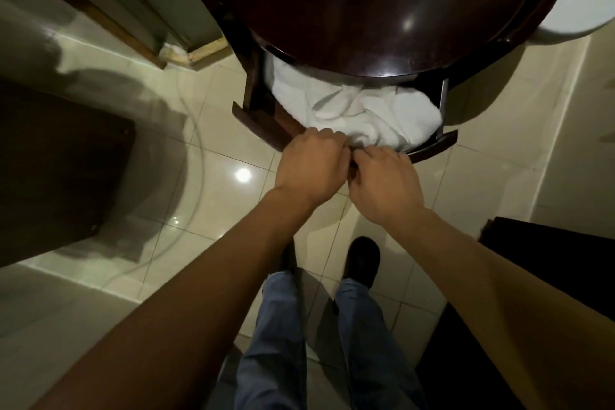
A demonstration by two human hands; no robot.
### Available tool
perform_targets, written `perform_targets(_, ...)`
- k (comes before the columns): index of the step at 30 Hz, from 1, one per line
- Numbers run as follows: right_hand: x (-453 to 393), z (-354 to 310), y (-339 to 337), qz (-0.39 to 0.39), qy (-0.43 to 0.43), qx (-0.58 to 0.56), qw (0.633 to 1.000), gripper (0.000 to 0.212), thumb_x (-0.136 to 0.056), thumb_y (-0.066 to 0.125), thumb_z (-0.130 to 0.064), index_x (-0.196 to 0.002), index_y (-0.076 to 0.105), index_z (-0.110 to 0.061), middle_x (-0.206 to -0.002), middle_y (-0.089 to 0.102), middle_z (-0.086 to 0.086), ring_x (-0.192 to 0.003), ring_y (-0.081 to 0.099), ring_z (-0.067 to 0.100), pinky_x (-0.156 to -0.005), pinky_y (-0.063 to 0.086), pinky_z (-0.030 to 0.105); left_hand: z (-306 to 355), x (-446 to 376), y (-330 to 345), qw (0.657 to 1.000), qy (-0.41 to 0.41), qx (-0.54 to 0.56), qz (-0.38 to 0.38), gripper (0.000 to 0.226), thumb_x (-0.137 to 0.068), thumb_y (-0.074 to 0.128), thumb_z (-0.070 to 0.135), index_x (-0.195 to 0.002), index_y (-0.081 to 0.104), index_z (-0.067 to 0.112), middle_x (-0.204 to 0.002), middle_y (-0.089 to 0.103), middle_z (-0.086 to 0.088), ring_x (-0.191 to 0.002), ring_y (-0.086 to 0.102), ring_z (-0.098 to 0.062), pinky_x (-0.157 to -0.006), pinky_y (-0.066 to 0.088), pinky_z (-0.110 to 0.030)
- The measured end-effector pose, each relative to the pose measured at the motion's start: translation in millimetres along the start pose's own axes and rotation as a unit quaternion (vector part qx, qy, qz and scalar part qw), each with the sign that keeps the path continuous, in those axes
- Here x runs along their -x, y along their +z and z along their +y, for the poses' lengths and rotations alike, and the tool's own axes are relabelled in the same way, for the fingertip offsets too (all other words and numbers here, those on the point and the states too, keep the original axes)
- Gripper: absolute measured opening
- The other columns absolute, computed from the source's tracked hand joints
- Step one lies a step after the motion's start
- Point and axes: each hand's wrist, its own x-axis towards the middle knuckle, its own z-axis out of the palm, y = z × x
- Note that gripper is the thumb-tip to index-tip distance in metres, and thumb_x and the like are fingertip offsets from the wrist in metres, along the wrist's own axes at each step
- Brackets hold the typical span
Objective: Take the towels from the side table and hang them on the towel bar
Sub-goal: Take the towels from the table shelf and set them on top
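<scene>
Both my left hand [311,165] and right hand [382,183] grip the drawer front [432,146]; towels [359,110] lie inside the side table [366,10], none hung yet

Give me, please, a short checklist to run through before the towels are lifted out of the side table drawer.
1. Drawer pulled open: ok.
2. White towels in reach inside it: ok.
3. Left hand at the drawer's front edge by the towels: ok.
4. Right hand gripping a towel: cannot tell, fingers hidden.
5. Towels free of the table top overhanging them: cannot tell.
6. Towel bar in sight: not ok.
</scene>
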Motion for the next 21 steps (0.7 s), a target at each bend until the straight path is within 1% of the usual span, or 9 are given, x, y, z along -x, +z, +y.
perform_targets(1,4.9,-2.7,-0.9,-0.008,0.001,0.0,1.0,0.017,-0.089,0.056,-0.023,-0.086,0.069,-0.012,-0.085,0.071,0.01,-0.08,0.064,0.034,-0.071,0.04,0.038,-0.5,-0.6,-3.1,1.0,0.011,0.007,0.006,0.026,-0.098,0.047,0.024,-0.095,0.068,0.009,-0.096,0.068,-0.011,-0.09,0.061,-0.028,-0.07,0.047,-0.039)
perform_targets(3,15.4,-7.1,-3.2,-0.023,-0.001,-0.008,1.0,0.018,-0.09,0.056,-0.022,-0.079,0.065,-0.011,-0.08,0.069,0.01,-0.073,0.064,0.032,-0.063,0.033,0.032,-3.2,-2.0,-4.6,1.0,0.02,0.014,-0.012,0.027,-0.095,0.051,0.024,-0.112,0.067,0.01,-0.112,0.065,-0.011,-0.104,0.057,-0.03,-0.083,0.047,-0.043)
perform_targets(5,27.0,-9.5,-1.0,-0.041,0.0,-0.012,0.999,0.022,-0.093,0.052,-0.025,-0.079,0.063,-0.012,-0.081,0.069,0.009,-0.072,0.063,0.028,-0.062,0.031,0.03,-5.5,-1.4,-1.7,0.999,0.02,0.0,-0.045,0.039,-0.093,0.054,0.025,-0.131,0.059,0.014,-0.131,0.058,-0.01,-0.118,0.051,-0.031,-0.093,0.042,-0.044)
perform_targets(8,43.2,-13.8,5.4,-0.062,-0.005,-0.012,0.998,0.024,-0.094,0.049,-0.028,-0.081,0.064,-0.014,-0.082,0.07,0.007,-0.073,0.063,0.025,-0.06,0.031,0.028,-9.9,-0.5,7.3,0.997,0.016,-0.002,-0.078,0.053,-0.094,0.055,0.026,-0.145,0.046,0.016,-0.152,0.041,-0.009,-0.138,0.037,-0.029,-0.105,0.036,-0.044)
perform_targets(11,54.4,-18.0,10.8,-0.085,-0.008,-0.016,0.996,0.023,-0.092,0.052,-0.029,-0.078,0.064,-0.015,-0.078,0.069,0.006,-0.068,0.064,0.025,-0.056,0.034,0.028,-11.4,-2.5,12.7,0.994,0.012,-0.004,-0.109,0.06,-0.093,0.056,0.029,-0.148,0.04,0.015,-0.158,0.033,-0.011,-0.143,0.03,-0.03,-0.109,0.035,-0.046)
perform_targets(14,64.3,-21.1,15.0,-0.095,0.002,-0.013,0.995,0.021,-0.09,0.055,-0.027,-0.077,0.067,-0.015,-0.074,0.069,0.005,-0.065,0.063,0.023,-0.055,0.041,0.029,-10.9,-7.1,16.4,0.993,0.006,-0.014,-0.118,0.062,-0.092,0.057,0.029,-0.149,0.038,0.013,-0.159,0.03,-0.014,-0.145,0.028,-0.031,-0.109,0.035,-0.047)
perform_targets(17,73.2,-25.6,18.9,-0.11,0.009,-0.013,0.994,0.018,-0.089,0.056,-0.026,-0.08,0.068,-0.015,-0.077,0.07,0.006,-0.068,0.065,0.023,-0.058,0.048,0.031,-11.7,-13.8,18.1,0.993,0.002,-0.02,-0.12,0.063,-0.093,0.056,0.032,-0.15,0.037,0.012,-0.161,0.027,-0.015,-0.146,0.027,-0.032,-0.11,0.033,-0.047)
perform_targets(19,77.0,-27.3,18.4,-0.129,0.006,-0.021,0.991,0.016,-0.09,0.057,-0.027,-0.086,0.068,-0.015,-0.081,0.071,0.006,-0.072,0.066,0.025,-0.062,0.05,0.031,-12.2,-19.0,18.9,0.992,0.003,-0.025,-0.127,0.063,-0.094,0.055,0.034,-0.15,0.036,0.012,-0.162,0.026,-0.014,-0.147,0.025,-0.032,-0.11,0.033,-0.047)
perform_targets(21,79.7,-29.5,16.9,-0.162,-0.026,-0.011,0.986,0.017,-0.09,0.056,-0.027,-0.093,0.067,-0.015,-0.087,0.072,0.008,-0.077,0.067,0.027,-0.067,0.049,0.033,-12.8,-23.7,19.7,0.991,0.007,-0.031,-0.13,0.064,-0.095,0.055,0.036,-0.151,0.035,0.012,-0.162,0.026,-0.014,-0.148,0.024,-0.032,-0.111,0.032,-0.047)
